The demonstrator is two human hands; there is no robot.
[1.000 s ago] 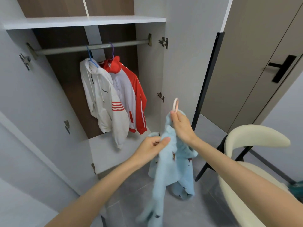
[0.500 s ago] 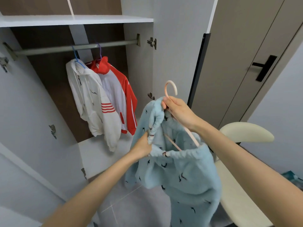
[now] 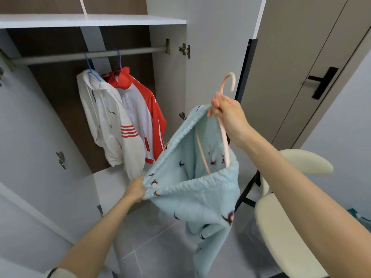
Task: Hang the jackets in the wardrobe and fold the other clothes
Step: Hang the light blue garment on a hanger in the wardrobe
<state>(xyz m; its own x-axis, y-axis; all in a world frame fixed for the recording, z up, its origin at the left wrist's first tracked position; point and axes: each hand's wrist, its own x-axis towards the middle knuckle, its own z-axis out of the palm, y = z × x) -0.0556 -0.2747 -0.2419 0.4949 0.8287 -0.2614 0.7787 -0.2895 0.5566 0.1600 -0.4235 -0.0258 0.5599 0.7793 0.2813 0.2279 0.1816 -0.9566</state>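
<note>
Item: pale-blue fleece garment with dark bird print, held in the air before the open wardrobe, with a pink plastic hanger inside its gathered opening.
Handling (judged): soft, light, limp, stretchy at the edge.
Hands: right hand grips the hanger neck; left hand pinches the edge taut.
Best hold: hanger neck.

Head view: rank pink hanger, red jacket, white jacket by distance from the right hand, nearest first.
1. Pink hanger: gripped in the right hand.
2. Red jacket: on the rail, right of the pair.
3. White jacket: on the rail, farther left.
</note>
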